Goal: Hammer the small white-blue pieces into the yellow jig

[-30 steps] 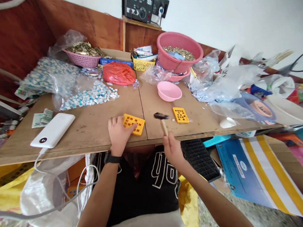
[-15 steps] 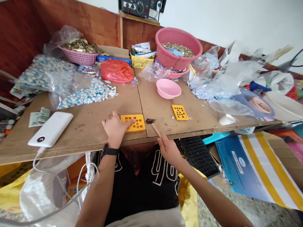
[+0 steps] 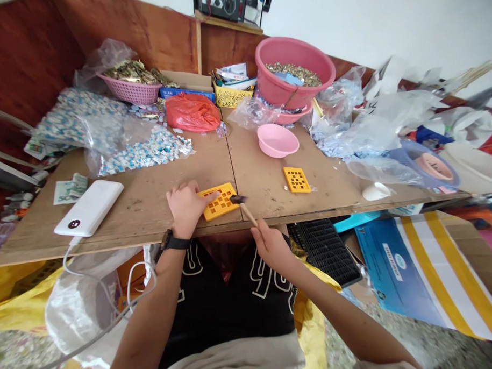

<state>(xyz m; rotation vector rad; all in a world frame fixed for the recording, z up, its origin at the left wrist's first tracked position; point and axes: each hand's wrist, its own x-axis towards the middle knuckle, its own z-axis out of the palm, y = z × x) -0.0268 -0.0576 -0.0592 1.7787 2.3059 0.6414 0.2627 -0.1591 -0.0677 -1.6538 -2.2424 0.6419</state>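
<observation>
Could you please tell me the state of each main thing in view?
Left yellow grid, held by the left hand
Hammer, gripped by the right hand, head at the grid's edge, contact unclear
Right yellow grid, lying flat
Small pink bowl, upright
Large pink tub, upright, metallic-looking pieces inside
Clear bag, open, blue-and-white pieces spilled out
White power bank, lying flat, cable plugged in

The small hammer [image 3: 245,208] has a handle [image 3: 250,216] of pale, matt wood and a dark head [image 3: 238,199] which looks like metal, while the nearer perforated yellow block [image 3: 228,207] and the farther perforated yellow block [image 3: 296,180] are both of plastic with a low sheen. The tabletop [image 3: 148,197] appears as brown wooden board, dull and stained, and the pink bowl [image 3: 277,148] is of smooth plastic. The red bag [image 3: 192,112] is thin, wrinkled and glossy plastic, and the black shorts [image 3: 229,307] are of matt cloth.
</observation>
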